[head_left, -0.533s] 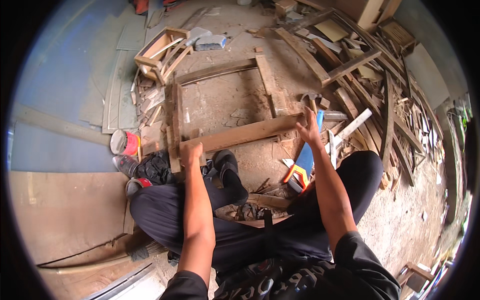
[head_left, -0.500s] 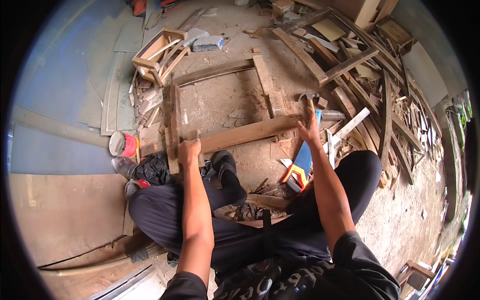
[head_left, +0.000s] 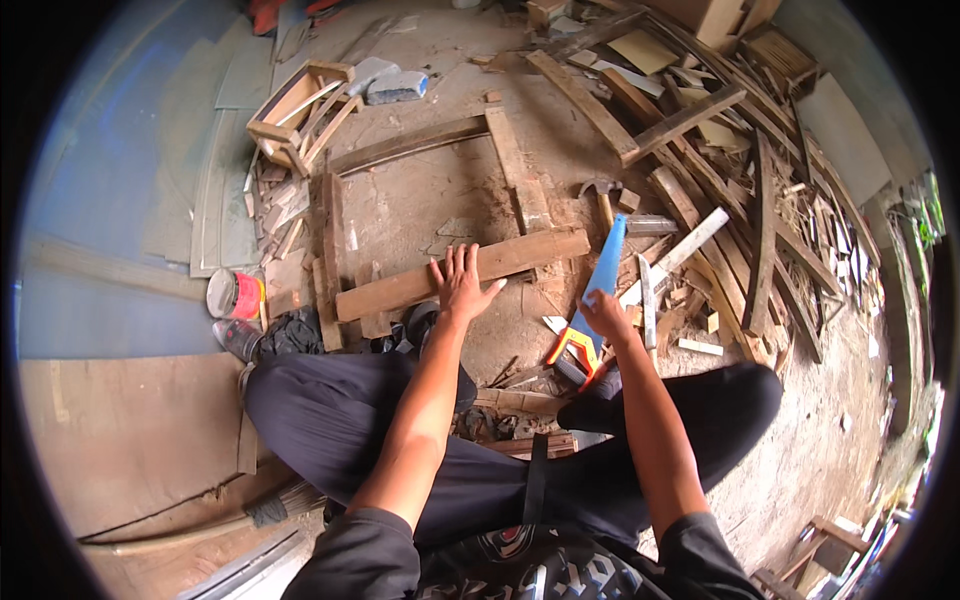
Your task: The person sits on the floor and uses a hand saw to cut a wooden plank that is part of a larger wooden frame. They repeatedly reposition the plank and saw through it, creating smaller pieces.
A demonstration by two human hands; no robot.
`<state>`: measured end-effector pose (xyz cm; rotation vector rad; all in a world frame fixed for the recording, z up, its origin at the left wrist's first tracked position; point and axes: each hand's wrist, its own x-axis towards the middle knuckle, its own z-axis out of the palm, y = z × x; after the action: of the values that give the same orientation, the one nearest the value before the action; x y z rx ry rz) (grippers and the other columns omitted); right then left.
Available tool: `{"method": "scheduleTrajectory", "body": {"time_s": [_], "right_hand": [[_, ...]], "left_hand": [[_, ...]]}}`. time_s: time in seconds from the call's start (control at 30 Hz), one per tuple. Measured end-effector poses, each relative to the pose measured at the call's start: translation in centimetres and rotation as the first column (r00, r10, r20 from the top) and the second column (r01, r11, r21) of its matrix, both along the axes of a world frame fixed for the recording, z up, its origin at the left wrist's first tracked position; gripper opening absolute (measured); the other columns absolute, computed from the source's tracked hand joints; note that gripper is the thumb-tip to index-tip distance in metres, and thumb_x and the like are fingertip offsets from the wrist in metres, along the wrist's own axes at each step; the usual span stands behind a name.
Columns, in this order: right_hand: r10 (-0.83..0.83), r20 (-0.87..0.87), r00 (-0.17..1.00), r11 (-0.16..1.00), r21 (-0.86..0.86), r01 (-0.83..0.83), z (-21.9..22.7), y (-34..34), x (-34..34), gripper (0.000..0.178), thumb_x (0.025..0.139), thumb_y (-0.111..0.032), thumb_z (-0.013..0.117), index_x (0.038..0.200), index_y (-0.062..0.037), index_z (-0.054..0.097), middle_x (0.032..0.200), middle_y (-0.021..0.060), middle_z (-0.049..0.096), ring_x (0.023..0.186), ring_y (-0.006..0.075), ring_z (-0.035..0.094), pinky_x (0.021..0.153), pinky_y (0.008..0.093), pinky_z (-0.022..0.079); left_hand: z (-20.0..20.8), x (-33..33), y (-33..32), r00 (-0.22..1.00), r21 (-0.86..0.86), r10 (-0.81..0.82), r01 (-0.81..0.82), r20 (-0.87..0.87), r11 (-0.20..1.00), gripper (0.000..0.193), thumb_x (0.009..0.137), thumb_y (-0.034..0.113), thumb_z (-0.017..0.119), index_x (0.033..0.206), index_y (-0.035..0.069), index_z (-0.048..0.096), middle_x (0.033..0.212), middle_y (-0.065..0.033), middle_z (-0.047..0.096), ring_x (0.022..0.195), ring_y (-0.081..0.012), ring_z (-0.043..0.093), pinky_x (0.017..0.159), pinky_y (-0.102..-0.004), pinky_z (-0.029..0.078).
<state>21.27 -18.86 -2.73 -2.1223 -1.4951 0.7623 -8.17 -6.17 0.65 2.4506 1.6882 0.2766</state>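
A short wooden board (head_left: pixel 530 250) lies slanted across the near side of a wooden frame (head_left: pixel 410 145) on the ground. Spread fingers of my left hand (head_left: pixel 462 288) rest on the middle of that board. My right hand (head_left: pixel 606 314) is over the blue blade of a handsaw (head_left: pixel 606 262), its fingers curled in; whether they touch the blade or hold anything is hidden. The saw's orange and yellow handle points toward me. Beyond the blade tip lies a claw hammer (head_left: pixel 602 190), its handle partly hidden.
Scrap lumber (head_left: pixel 755 220) is heaped along the right. At the left are a red-labelled can (head_left: pixel 236 296) and a black plastic bag (head_left: pixel 292 333). A small wooden box frame (head_left: pixel 300 110) and grey blocks (head_left: pixel 397 87) lie farther back. My crossed legs (head_left: pixel 340 410) fill the near ground.
My right hand has let go of the board's right end and come down toward the saw. My left hand has shifted from the left end to the middle, fingers now spread.
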Motion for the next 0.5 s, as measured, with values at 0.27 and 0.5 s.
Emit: {"method": "scheduleTrajectory", "body": {"time_s": [0.27,0.5], "right_hand": [[0.697,0.187,0.693,0.612,-0.659,-0.437,-1.4,-6.6,-4.7,0.046,0.083,-0.047,0.071,0.112,-0.0104,0.074,0.117,0.0111,0.071,0.109,0.0293,0.068,0.093,0.0426,0.054],[0.364,0.434,0.824,0.921,-0.300,-0.249,-7.5,-11.1,-7.4,0.035,0.086,-0.026,0.059,0.112,-0.0041,0.066,0.113,0.0154,0.063,0.106,0.0311,0.062,0.087,0.0481,0.048]], "left_hand": [[1.7,2.6,0.9,0.992,-0.259,0.066,-0.092,-0.109,0.961,0.110,0.078,0.074,0.064,0.155,0.005,0.025,0.160,-0.0190,0.028,0.151,-0.0385,0.018,0.118,-0.0686,0.001],[2.7,5.4,2.8,0.996,-0.353,-0.070,0.045,-0.060,0.935,0.092,0.081,0.061,0.071,0.147,0.007,0.035,0.147,-0.0192,0.047,0.141,-0.0359,0.039,0.116,-0.0717,0.012]]}}
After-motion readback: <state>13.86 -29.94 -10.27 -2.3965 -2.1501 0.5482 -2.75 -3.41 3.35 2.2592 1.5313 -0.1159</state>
